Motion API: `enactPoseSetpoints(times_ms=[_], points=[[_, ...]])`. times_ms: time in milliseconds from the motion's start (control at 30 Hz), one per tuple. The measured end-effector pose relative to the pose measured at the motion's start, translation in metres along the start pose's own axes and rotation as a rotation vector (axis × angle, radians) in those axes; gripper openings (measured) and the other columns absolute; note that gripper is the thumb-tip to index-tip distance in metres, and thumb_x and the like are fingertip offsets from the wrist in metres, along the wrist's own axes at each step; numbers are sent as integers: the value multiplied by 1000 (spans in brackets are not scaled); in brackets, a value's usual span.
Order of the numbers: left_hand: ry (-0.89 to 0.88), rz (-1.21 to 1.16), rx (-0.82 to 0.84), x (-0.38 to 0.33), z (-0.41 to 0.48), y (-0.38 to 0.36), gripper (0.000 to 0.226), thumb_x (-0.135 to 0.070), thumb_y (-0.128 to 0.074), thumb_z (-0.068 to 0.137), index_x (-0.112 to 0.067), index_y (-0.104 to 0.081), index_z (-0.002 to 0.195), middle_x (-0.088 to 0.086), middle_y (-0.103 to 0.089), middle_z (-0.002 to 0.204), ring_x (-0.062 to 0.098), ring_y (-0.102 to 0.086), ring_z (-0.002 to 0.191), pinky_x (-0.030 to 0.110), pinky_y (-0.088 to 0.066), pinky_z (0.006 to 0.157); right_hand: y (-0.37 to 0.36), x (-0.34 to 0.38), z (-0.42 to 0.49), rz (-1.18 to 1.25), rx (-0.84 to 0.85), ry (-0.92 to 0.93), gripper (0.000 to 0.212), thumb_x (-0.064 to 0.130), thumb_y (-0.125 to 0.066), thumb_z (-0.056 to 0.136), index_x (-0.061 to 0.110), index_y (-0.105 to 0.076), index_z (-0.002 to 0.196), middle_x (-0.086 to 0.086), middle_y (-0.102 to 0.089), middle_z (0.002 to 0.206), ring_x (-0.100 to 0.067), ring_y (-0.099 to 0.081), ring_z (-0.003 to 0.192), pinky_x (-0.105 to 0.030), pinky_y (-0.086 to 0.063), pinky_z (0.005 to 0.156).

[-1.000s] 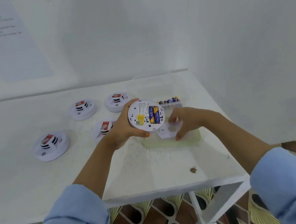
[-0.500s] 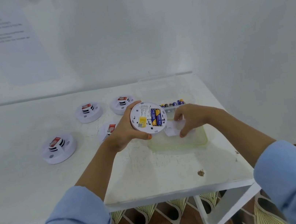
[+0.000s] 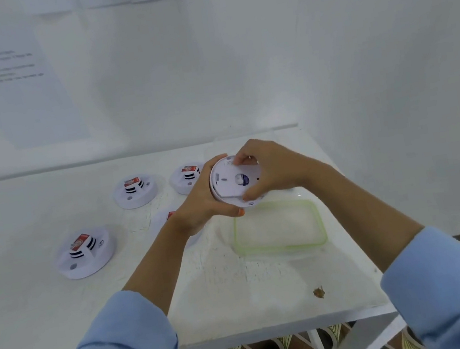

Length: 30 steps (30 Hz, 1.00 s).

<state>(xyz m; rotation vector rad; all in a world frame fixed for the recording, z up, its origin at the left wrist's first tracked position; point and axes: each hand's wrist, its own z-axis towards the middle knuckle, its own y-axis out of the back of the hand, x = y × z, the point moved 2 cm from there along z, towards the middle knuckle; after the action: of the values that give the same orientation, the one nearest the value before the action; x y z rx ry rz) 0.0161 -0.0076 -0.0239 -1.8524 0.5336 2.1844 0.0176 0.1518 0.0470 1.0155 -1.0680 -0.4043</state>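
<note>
Detector (image 3: pixel 228 200) sits between our hands: left hand (image 3: pixel 200 205) grips its rim, right hand (image 3: pixel 275 167) pinches back plate (image 3: pixel 231 178) flush on it; likely twist next.

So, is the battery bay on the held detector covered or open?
Covered: the right hand holds a white cover over the back of the detector, and no batteries show.

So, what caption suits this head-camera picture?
Left hand holds a smoke detector while right hand fits its white cover plate.

White table (image 3: pixel 53 335): smoke detectors (image 3: pixel 85 252) left, green-rimmed tub (image 3: pixel 320 220) right, brown scrap (image 3: pixel 319 292) near front edge.
</note>
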Motion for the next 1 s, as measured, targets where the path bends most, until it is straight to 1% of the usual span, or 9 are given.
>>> enactPoseSetpoints(times_ms=[67,267,367,600,667,733,833,900,1000], points=[[-3,-9,0,2,3,1,96,8,-76,48,-29,-37,128,-2,-51,126,8,-56,111,24,-51,81,-2,-2,3,7,0,-6,62,18,-79,64,14,-51,119,2,-49,117,-10,-47,105,-20,-39,83],[6,-3,14,9,10,6,107,-2,-81,45,-19,-31,137,4,-48,132,14,-54,117,29,-52,84,-1,-7,11,8,11,-5,59,17,-78,65,16,-52,119,2,-49,117,-11,-48,107,-23,-42,84],[18,4,6,13,14,8,106,6,-79,48,-19,-30,138,3,-47,131,14,-53,117,29,-53,84,-3,-10,15,-1,15,5,61,19,-79,65,17,-53,120,5,-48,113,-10,-47,106,-23,-42,85],[11,-12,-10,13,19,11,101,7,-78,47,-26,-34,132,-1,-48,129,7,-54,113,25,-52,82,-5,-16,23,-27,-8,56,63,21,-82,63,16,-56,121,8,-44,98,-7,-44,91,-10,-35,68],[8,-9,-12,14,19,12,104,3,-80,45,-24,-33,134,1,-46,130,10,-53,115,25,-52,82,-5,-16,23,-26,-15,75,64,21,-82,63,14,-56,122,8,-45,98,-9,-46,92,-12,-38,71],[7,-6,-18,15,19,14,108,-4,-82,43,-23,-31,136,1,-45,132,12,-51,118,25,-52,82,-5,-17,23,2,-24,84,65,19,-83,63,14,-57,122,7,-48,100,-12,-50,97,-23,-45,82],[1,2,-36,14,20,15,105,3,-80,45,-23,-33,135,2,-46,131,11,-51,117,24,-52,81,-5,-18,20,37,-33,88,67,20,-84,63,14,-56,123,7,-49,101,-16,-52,101,-36,-46,92],[-4,0,-45,13,20,15,101,7,-76,47,-22,-33,134,2,-46,130,7,-53,113,23,-51,80,-5,-20,20,32,-31,85,68,22,-83,64,14,-55,125,8,-48,101,-16,-51,101,-36,-46,92],[-6,2,-40,13,20,15,104,5,-78,46,-20,-33,135,3,-46,131,7,-53,113,23,-51,81,-4,-20,19,5,-19,82,69,25,-82,67,14,-53,128,7,-46,104,-14,-49,100,-29,-44,90]])
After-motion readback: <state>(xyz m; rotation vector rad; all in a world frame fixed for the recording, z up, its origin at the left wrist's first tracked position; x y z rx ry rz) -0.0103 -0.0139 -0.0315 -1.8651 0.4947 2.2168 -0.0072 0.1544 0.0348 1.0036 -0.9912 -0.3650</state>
